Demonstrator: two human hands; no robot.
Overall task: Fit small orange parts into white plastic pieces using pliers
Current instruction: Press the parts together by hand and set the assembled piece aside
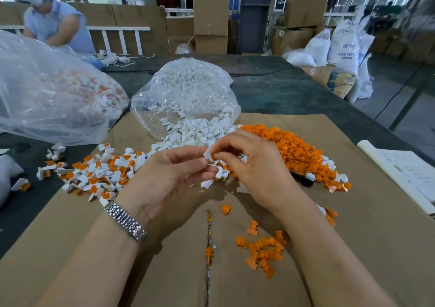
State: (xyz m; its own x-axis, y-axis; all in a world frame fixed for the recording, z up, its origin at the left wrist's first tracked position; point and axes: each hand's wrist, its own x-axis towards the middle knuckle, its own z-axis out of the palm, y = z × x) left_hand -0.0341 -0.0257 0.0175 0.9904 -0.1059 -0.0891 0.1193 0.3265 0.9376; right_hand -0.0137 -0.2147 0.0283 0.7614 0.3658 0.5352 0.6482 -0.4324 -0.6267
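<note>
Parts spread on cardboard sheet [353,248] over the bench [294,95].
Open bag of plastic pieces [186,95] lies behind the hands; assembled pile [98,172] left, loose inserts heap [296,151] right, paper sheet [409,172] far right.

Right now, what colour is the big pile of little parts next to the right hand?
Orange. The pile of small parts shows best in the head view.

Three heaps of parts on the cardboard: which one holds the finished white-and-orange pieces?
The mixed heap beside the left hand. The heap spilling from the open bag is all white, and the heap behind the right hand is all orange.
</note>
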